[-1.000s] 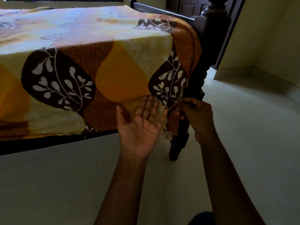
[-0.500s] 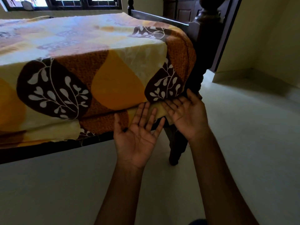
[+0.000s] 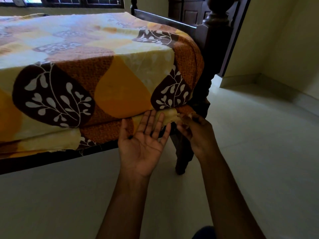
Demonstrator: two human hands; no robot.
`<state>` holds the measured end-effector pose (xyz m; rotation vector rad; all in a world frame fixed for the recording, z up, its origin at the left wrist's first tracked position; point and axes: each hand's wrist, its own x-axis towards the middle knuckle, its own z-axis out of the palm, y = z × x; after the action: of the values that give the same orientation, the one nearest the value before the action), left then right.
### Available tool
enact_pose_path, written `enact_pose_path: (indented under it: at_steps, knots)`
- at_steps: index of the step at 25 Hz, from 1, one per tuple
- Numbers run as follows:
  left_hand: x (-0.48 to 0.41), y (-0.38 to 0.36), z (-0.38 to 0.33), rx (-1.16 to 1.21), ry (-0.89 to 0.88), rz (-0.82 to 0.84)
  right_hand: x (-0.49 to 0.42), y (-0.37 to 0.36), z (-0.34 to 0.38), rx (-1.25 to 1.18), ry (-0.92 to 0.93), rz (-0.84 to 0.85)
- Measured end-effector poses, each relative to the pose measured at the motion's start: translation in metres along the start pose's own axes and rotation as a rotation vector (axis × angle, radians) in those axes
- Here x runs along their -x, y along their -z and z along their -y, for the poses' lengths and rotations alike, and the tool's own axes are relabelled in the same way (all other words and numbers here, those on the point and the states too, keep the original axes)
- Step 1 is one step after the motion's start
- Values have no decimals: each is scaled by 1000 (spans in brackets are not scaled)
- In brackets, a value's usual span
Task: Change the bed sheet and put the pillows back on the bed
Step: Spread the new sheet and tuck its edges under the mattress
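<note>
A yellow, orange and brown leaf-patterned bed sheet (image 3: 96,69) covers the mattress and hangs over its near side. At the near right corner, by the dark wooden bedpost (image 3: 215,40), the sheet's lower edge is folded under. My left hand (image 3: 143,142) lies palm up with straight fingers, its fingertips touching the sheet's bottom edge. My right hand (image 3: 195,130) is beside it at the corner, fingers curled round a bunched bit of the sheet's edge. No pillows are in view.
The dark wooden bed frame (image 3: 43,163) runs below the sheet, with a turned leg (image 3: 183,156) at the corner. Pale tiled floor (image 3: 259,152) spreads to the right and in front. A dark wooden door (image 3: 188,12) and window stand behind the bed.
My right hand went from flat against the corner to curled on the sheet's edge. My left hand stayed palm up under the edge. The view rose slightly.
</note>
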<state>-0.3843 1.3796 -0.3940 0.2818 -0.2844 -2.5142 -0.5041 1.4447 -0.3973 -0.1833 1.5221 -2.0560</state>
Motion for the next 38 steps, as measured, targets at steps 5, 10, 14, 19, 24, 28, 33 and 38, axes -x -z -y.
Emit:
enact_pose_path:
  at_steps: [5, 10, 14, 19, 24, 28, 33, 38]
  knots:
    - [1, -5, -2, 42, 10, 20, 1, 9, 14, -700, -137, 279]
    - [0, -3, -4, 40, 21, 43, 4, -9, 19, -789, -83, 435]
    - [0, -1, -2, 4, 11, 47, -3, -34, 18, -802, -86, 318]
    - [-1, -1, -3, -69, 3, -49, 11, -17, 14, -606, -97, 153]
    - [2, 13, -11, -176, -216, -443, 45, -21, -32, -398, -220, 38]
    - [20, 26, -43, -97, -423, -532, 59, -60, -58, -253, -359, 212]
    - [35, 41, -97, -227, -570, -595, 69, -120, -75, -156, -389, 415]
    - [37, 50, -116, -324, -492, -721, 74, -153, -88, -223, -392, 344]
